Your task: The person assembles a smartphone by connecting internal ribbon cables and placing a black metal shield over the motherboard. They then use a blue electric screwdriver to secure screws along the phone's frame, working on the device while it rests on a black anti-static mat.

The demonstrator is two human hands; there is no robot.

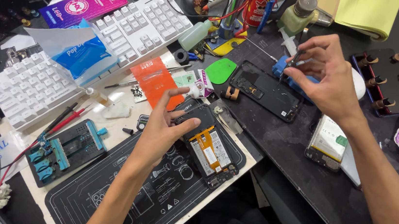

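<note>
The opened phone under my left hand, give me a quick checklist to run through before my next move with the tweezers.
1. Left hand steadying the opened phone: ok.
2. Tweezers pinched in right hand: ok.
3. Tweezer tips holding a part: cannot tell.
4. Phone lying flat on the black work mat: ok.
5. Loose screws kept off the phone: ok.
6. Back cover set apart from the phone: ok.

The left hand (161,128) rests on the upper end of an opened black smartphone (208,147) with an exposed orange flex cable, lying on a dark printed work mat (152,200). The right hand (327,73) pinches slim black tweezers (295,55) above a second, black phone frame (266,90) on the dark bench. A white keyboard (88,52) lies behind the mat.
</note>
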